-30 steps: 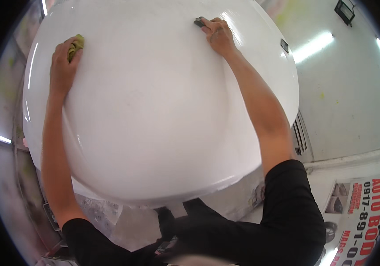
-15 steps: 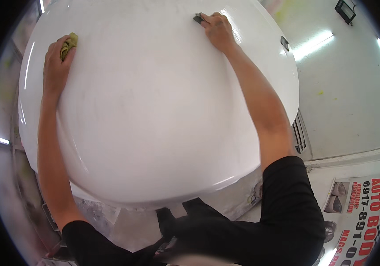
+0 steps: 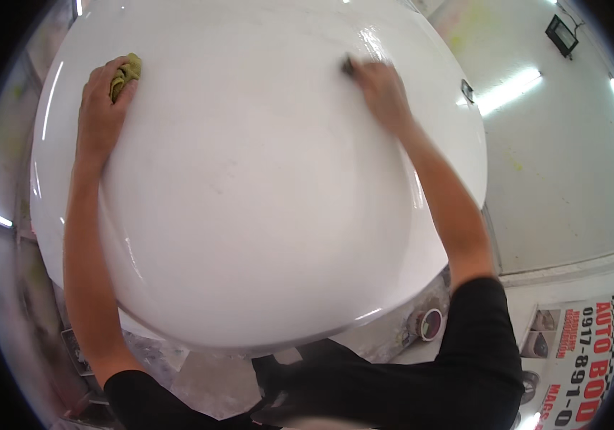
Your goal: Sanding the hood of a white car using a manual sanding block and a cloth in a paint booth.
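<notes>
A large glossy white panel, shaped like a car hood (image 3: 249,201), fills the middle of the head view. Near its far left side, my left hand (image 3: 100,115) rests on the surface, its fingers closed round a crumpled yellow-green cloth (image 3: 128,74). Farther right on the panel is my right hand (image 3: 386,89), slightly blurred by motion. Between its fingertips and the white surface is a small dark pad (image 3: 348,65), whose exact kind I cannot make out. Faint dark smudges and wet-looking glints show on the panel.
A round container (image 3: 430,325) stands below the panel's near right edge. On the right, a pale wall (image 3: 536,193) carries a floodlight (image 3: 560,36), lit tubes (image 3: 511,92) and a printed banner (image 3: 572,365). A grey wall (image 3: 2,172) runs along the left.
My right hand has moved nearer and to the right with the dark pad. My left hand, still on the cloth, appears slightly farther right. The view has shifted a little, bringing the round container into sight.
</notes>
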Available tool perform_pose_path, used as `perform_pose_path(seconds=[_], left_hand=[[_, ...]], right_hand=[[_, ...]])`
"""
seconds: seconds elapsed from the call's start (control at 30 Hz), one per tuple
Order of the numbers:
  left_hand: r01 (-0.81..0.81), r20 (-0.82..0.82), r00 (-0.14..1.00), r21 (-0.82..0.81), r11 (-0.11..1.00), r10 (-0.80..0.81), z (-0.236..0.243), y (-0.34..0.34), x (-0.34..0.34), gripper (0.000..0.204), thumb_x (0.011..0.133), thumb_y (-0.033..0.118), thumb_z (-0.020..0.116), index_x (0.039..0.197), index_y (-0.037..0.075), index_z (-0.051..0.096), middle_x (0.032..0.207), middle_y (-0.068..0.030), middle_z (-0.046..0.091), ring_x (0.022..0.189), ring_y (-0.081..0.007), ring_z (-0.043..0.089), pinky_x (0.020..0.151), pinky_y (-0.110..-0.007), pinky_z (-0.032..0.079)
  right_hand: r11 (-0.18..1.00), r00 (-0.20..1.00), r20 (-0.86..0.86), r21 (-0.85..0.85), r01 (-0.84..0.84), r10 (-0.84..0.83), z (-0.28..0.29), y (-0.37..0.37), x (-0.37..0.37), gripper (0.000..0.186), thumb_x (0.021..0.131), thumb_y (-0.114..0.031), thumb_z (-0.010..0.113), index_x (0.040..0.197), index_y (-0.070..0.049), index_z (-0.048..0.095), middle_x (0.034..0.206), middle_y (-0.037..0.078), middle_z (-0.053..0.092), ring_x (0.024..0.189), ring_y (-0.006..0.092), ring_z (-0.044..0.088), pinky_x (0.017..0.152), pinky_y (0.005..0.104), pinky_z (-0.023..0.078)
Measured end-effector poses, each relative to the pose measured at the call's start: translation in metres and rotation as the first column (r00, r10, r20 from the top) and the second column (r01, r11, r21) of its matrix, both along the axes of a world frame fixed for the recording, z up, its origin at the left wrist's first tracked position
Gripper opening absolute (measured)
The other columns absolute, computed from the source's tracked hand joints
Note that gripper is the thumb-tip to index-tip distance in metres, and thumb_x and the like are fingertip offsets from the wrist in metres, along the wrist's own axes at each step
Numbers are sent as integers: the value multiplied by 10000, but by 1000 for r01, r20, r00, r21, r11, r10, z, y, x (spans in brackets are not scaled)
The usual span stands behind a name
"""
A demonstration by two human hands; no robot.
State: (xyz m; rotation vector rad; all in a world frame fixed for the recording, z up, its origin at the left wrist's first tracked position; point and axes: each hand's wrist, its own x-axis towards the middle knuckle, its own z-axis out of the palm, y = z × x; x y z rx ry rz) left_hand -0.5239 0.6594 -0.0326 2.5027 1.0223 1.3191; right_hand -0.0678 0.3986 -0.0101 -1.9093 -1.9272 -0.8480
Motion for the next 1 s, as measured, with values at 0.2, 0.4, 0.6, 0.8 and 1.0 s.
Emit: perform_pose_path(seconds=[0.2, 0.4, 0.6, 0.8, 1.0], left_hand=[[5, 2, 1000, -41, 999, -5, 7, -8, 3, 403, 1073, 201, 708, 1463, 109, 671, 1400, -123, 680, 1303, -342, 645, 1136, -436, 515], [-3, -9, 1000, -14, 1000, 3, 6, -8, 4, 421, 1076, 200, 705, 1486, 118, 657, 1420, -118, 670, 1323, -331, 634, 1153, -445, 513], [-28, -37, 999, -31, 999, 27, 5, -3, -2, 403, 1077, 188, 698, 1470, 107, 662, 1416, -115, 671, 1339, -328, 621, 1153, -449, 510], [23, -23, 999, -49, 999, -24, 10, -8, 0, 389, 1080, 183, 696, 1459, 99, 670, 1408, -125, 674, 1327, -330, 630, 1141, -442, 515], [54, -23, 998, 13, 998, -53, 10, -8, -1, 385, 1098, 187, 684, 1472, 98, 665, 1420, -132, 672, 1317, -327, 646, 1153, -427, 512]], right_hand=[[993, 986, -167, 118, -7, 27, 3, 77, 18, 353, 1059, -163, 688, 1396, -96, 768, 1156, 221, 715, 1052, 428, 674, 928, 508, 554], [997, 959, -279, -68, 25, -44, -37, -223, -117, 529, 914, 48, 769, 1434, -41, 739, 1413, 227, 680, 1214, 431, 647, 997, 489, 581], [997, 995, -60, -22, -77, 76, -3, -44, -28, 504, 1026, -75, 620, 1527, -114, 660, 1310, 179, 711, 1191, 411, 633, 1027, 491, 545], [985, 970, -197, 69, 160, -144, 11, 114, 40, 329, 1062, -173, 691, 1375, -108, 771, 1158, 185, 716, 1096, 401, 662, 958, 489, 551], [989, 951, -278, -92, 112, -134, -43, -217, -107, 529, 942, 46, 708, 1451, -94, 741, 1391, 222, 693, 1231, 434, 652, 1064, 491, 556]])
